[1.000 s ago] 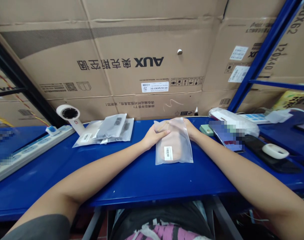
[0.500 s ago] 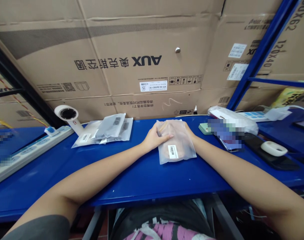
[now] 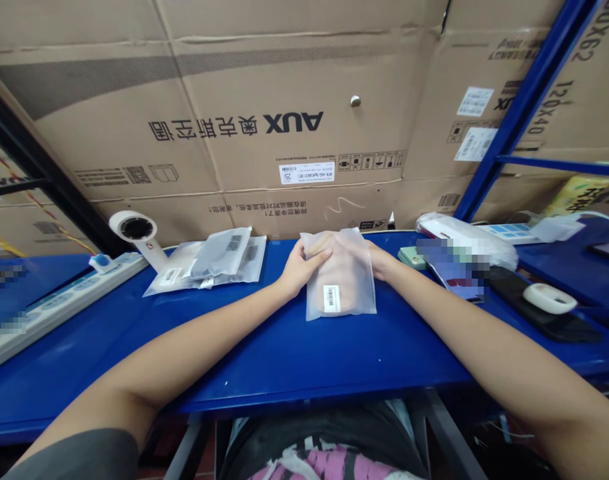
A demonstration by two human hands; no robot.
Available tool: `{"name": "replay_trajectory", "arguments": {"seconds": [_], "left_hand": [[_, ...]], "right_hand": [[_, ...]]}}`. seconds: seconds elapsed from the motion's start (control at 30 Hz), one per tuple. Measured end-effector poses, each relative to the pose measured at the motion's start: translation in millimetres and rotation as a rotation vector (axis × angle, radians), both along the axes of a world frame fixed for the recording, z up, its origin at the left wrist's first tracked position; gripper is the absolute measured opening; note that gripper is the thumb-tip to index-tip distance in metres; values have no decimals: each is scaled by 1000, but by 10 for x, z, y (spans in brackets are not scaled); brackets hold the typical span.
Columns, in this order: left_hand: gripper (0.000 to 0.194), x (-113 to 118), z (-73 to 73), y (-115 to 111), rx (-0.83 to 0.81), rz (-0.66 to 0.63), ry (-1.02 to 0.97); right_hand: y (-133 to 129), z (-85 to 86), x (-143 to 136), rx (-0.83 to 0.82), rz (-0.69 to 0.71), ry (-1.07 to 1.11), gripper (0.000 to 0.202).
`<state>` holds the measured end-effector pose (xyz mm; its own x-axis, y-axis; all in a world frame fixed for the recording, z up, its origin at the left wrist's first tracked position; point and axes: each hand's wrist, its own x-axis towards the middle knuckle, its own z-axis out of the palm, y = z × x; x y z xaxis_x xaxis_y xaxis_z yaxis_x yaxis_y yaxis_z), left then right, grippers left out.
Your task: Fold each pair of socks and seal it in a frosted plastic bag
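Note:
A frosted zip bag (image 3: 351,293) with a small white barcode label (image 3: 331,299) is held up over the middle of the blue table. My left hand (image 3: 300,268) grips its upper left edge, with the thumb lying across the front. My right hand (image 3: 377,260) is at the bag's right side. Most of its fingers are hidden by the cloudy plastic, and a skin-coloured shape shows faintly through it. Whether those fingers are behind the bag or inside it, I cannot tell. Further left lies a pile of similar packed bags (image 3: 221,257) with barcode labels.
A white scanner-like device (image 3: 151,247) stands behind the bag pile. A long power strip (image 3: 59,303) runs along the left. At right lie a phone (image 3: 451,270), a green box (image 3: 411,257), a bubble-wrapped item (image 3: 469,237) and a white mouse (image 3: 549,297). Cardboard (image 3: 234,80) backs the table (image 3: 284,367).
The bag has shifted slightly left and up and now stands straighter, its label moving with it. Both hands have moved along with it. Everything around stays put.

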<state>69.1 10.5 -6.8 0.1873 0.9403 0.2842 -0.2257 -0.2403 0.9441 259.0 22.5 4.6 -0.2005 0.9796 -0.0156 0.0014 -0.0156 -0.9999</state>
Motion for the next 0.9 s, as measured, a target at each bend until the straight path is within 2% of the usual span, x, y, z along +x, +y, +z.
{"name": "replay_trajectory", "arguments": {"seconds": [0.13,0.2,0.27,0.43,0.6,0.67,0.8,0.9], "left_hand": [[48,-56,42,91,-305,12,-200],[43,-78,53,126,-456,-40,-237],[41,-93,69,146,-520,-99,-243],[39,-100,97,155,-486,-92,-196],[37,-46,55,168,-596,-92,-260],[32,-40,66,183,-578,-113,-251],[19,-139,199,245,-376,-114,-79],[24,-270,393,291,-258,-112,157]], "right_hand": [[-25,21,71,-94,161,-207,41],[-21,3,92,-59,204,-273,39],[-14,-12,107,23,257,-301,40],[-11,4,135,117,398,-343,47],[21,79,215,144,484,-444,44],[50,106,278,167,530,-469,45],[92,112,398,179,567,-430,56],[66,92,404,167,577,-332,65]]}}
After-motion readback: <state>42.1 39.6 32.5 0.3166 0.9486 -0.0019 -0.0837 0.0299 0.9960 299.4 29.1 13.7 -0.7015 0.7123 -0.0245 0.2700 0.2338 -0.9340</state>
